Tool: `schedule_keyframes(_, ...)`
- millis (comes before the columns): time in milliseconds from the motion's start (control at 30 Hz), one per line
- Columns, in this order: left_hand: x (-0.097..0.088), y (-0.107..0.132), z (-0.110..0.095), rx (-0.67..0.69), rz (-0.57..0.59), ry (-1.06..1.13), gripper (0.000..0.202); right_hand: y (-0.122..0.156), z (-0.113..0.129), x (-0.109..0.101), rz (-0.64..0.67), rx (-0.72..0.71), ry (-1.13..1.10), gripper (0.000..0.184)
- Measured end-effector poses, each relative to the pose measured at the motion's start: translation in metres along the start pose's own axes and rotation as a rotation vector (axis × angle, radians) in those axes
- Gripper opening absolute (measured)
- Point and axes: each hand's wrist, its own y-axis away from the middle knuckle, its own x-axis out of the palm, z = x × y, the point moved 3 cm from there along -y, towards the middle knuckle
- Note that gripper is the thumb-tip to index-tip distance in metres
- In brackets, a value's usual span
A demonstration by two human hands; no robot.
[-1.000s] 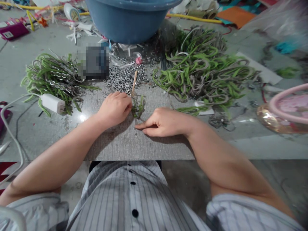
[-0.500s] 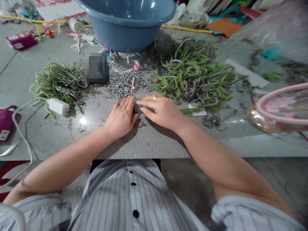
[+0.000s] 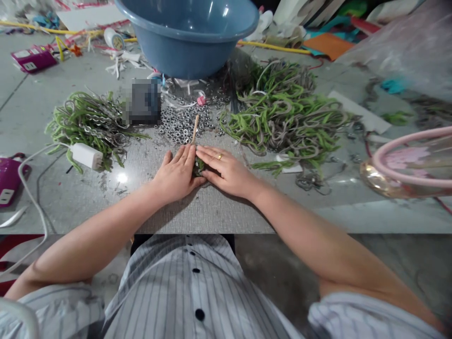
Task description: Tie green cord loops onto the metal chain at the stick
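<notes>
My left hand [image 3: 175, 173] rests low over the table, fingers stretched together and thumb curved in beside a small piece of green and grey cord [image 3: 198, 165]. From the other side, my right hand [image 3: 226, 170], with a gold ring, closes on the same cord. Both sets of fingertips nearly meet and hide most of it. A thin wooden stick [image 3: 195, 128] juts away from the fingertips of my left hand; its lower end is hidden. Just beyond lie many small metal rings [image 3: 176, 123], scattered on the table.
A blue basin [image 3: 190, 52] stands at the back. Green and grey cords [image 3: 289, 113] are heaped on the right, and a bundle with metal chains [image 3: 84, 120] lies left. A white charger [image 3: 86, 156] trails its cable. A pink-rimmed object [image 3: 413, 160] stands far right.
My right hand has moved slightly left and down, its fingers now meeting my left hand around the cord. The left hand has barely shifted.
</notes>
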Motion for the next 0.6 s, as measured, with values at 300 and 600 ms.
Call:
schedule_keyframes(300,0.0007,-0.0001,0.0070,0.037,0.031,0.017,0.091,0.0066,-0.0010,0.0033,0.102,0.094,0.171,0.060)
schedule_keyframes(600,-0.0002,-0.0020,0.0072,0.027,0.081,0.002,0.094,0.0069,0.0060,0.0035,0.136,-0.061,0.127,0.052)
